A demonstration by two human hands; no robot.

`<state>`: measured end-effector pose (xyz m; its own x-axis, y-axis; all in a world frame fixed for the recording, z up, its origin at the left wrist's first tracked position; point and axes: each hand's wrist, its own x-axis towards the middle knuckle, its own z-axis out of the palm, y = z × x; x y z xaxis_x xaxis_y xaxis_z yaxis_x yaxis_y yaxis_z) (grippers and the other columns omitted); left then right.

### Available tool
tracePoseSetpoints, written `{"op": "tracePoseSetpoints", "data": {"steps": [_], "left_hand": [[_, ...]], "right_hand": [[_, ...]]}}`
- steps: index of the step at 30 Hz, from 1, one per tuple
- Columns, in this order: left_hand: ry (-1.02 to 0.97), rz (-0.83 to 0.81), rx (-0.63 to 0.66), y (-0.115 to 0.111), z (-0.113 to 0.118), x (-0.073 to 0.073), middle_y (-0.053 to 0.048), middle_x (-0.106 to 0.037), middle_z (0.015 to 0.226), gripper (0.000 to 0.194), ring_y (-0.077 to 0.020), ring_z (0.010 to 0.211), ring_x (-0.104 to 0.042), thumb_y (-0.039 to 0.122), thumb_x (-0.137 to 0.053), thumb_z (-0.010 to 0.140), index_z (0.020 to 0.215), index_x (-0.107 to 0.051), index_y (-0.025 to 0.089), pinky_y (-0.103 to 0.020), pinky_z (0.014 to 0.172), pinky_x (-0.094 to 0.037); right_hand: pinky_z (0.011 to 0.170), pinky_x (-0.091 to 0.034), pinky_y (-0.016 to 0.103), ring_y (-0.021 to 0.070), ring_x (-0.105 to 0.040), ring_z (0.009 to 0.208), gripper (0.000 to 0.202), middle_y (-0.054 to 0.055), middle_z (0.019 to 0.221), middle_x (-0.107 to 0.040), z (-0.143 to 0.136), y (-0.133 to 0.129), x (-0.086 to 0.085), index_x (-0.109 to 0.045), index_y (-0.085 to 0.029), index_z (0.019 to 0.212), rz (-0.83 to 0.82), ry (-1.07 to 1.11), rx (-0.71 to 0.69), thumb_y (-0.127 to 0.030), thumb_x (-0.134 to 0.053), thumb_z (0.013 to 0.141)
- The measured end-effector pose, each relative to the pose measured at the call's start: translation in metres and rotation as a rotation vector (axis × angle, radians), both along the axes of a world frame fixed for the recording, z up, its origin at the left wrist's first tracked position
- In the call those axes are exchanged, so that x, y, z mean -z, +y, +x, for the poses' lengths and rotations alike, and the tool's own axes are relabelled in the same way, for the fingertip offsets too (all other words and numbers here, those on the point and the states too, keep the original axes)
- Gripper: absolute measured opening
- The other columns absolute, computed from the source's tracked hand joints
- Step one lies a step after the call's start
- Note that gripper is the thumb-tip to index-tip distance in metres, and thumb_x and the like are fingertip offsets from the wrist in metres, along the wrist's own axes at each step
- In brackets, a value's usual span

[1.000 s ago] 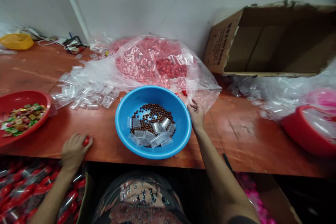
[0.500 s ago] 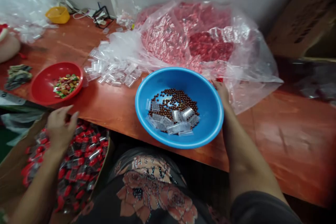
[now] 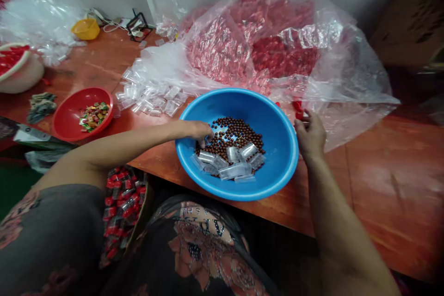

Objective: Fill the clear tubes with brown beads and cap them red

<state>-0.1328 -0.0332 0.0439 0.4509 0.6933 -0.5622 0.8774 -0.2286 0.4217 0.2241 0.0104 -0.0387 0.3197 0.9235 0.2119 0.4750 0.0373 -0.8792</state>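
My left hand reaches over the near-left rim of a blue bowl. Its fingers are bent and close together at the left edge of the small brown beads; whatever they grip is hidden. Several clear plastic boxes lie on the beads in the bowl's front part. Just right of the bowl, my right hand has its thumb and forefinger apart, close to small red caps on the table.
Behind the bowl lies a big clear bag full of red pieces. Clear boxes are heaped left of it, near a red bowl of wrapped sweets. Below the table edge stands a carton of red-capped boxes. A white tub stands far left.
My left hand has moved from above the carton into the blue bowl, covering where two clear boxes lay. My right hand has shifted right, away from the bowl's rim.
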Motion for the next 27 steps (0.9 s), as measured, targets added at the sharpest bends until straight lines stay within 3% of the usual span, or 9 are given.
{"op": "tracePoseSetpoints", "data": {"steps": [2, 4, 8, 11, 14, 17, 23, 27], "left_hand": [[0.092, -0.077, 0.073, 0.008, -0.004, -0.003, -0.007, -0.072, 0.087, 0.023, -0.0234, 0.09, -0.062, 0.023, -0.078, 0.067, 0.09, -0.077, 0.02, -0.031, 0.081, -0.042], [0.175, -0.002, -0.004, 0.015, -0.004, -0.005, -0.011, -0.071, 0.091, 0.032, -0.027, 0.096, -0.061, 0.027, -0.08, 0.068, 0.098, -0.076, 0.017, -0.034, 0.083, -0.04], [0.202, 0.035, -0.207, 0.027, 0.006, 0.006, -0.01, -0.066, 0.077, 0.025, -0.0282, 0.09, -0.06, 0.026, -0.085, 0.061, 0.081, -0.075, 0.014, -0.035, 0.081, -0.041], [0.114, 0.022, -0.295, 0.032, 0.017, 0.02, -0.006, -0.063, 0.069, 0.02, -0.0212, 0.075, -0.06, 0.03, -0.08, 0.069, 0.081, -0.074, 0.014, -0.033, 0.073, -0.043], [-0.137, -0.086, -0.452, 0.034, 0.03, 0.035, -0.003, -0.06, 0.064, 0.021, -0.0145, 0.057, -0.055, 0.032, -0.076, 0.077, 0.083, -0.071, 0.014, -0.029, 0.06, -0.044], [-0.346, -0.172, -0.578, 0.035, 0.048, 0.044, -0.001, -0.06, 0.063, 0.018, -0.0117, 0.054, -0.054, 0.025, -0.08, 0.071, 0.075, -0.066, 0.014, -0.026, 0.057, -0.046], [-0.436, -0.227, -0.582, 0.035, 0.091, 0.047, 0.0, -0.065, 0.067, 0.014, -0.0117, 0.061, -0.059, 0.008, -0.077, 0.068, 0.077, -0.067, 0.014, -0.023, 0.061, -0.049], [-0.51, -0.316, -0.576, 0.034, 0.107, 0.051, 0.0, -0.065, 0.065, 0.016, -0.0115, 0.059, -0.058, 0.002, -0.071, 0.069, 0.081, -0.069, 0.013, -0.024, 0.06, -0.05]], "right_hand": [[0.069, -0.049, 0.031, 0.0113, -0.059, 0.069, 0.052, 0.005, 0.1, -0.067, 0.006, -0.014, -0.002, -0.061, -0.021, 0.127, 0.018, 0.168, 0.007, -0.021, -0.063, 0.075], [0.064, -0.048, 0.03, 0.01, -0.058, 0.064, 0.053, 0.003, 0.095, -0.065, 0.009, -0.031, -0.007, -0.061, -0.021, 0.126, 0.04, 0.362, 0.005, -0.023, -0.064, 0.074], [0.062, -0.047, 0.027, 0.0098, -0.059, 0.066, 0.051, 0.0, 0.088, -0.063, 0.007, -0.07, -0.025, -0.067, -0.025, 0.116, 0.048, 0.614, -0.016, -0.026, -0.075, 0.066], [0.06, -0.046, 0.024, 0.0095, -0.06, 0.073, 0.05, 0.001, 0.098, -0.065, 0.003, -0.097, -0.039, -0.071, -0.029, 0.109, 0.039, 0.755, -0.019, -0.027, -0.083, 0.061], [0.057, -0.045, 0.023, 0.0106, -0.06, 0.076, 0.05, 0.002, 0.104, -0.065, -0.001, -0.12, -0.045, -0.072, -0.033, 0.11, 0.029, 0.819, -0.017, -0.025, -0.085, 0.062], [0.056, -0.047, 0.025, 0.0128, -0.06, 0.077, 0.049, 0.003, 0.101, -0.064, -0.004, -0.137, -0.045, -0.07, -0.035, 0.113, 0.022, 0.839, 0.003, -0.025, -0.082, 0.067], [0.058, -0.049, 0.022, 0.0096, -0.061, 0.073, 0.06, -0.001, 0.096, -0.065, -0.008, -0.159, -0.038, -0.058, -0.041, 0.13, -0.01, 0.869, -0.017, -0.028, -0.078, 0.075], [0.058, -0.052, 0.023, 0.0085, -0.062, 0.069, 0.064, -0.002, 0.104, -0.065, -0.016, -0.163, -0.041, -0.054, -0.044, 0.133, -0.006, 0.852, -0.042, -0.027, -0.078, 0.076]]}}
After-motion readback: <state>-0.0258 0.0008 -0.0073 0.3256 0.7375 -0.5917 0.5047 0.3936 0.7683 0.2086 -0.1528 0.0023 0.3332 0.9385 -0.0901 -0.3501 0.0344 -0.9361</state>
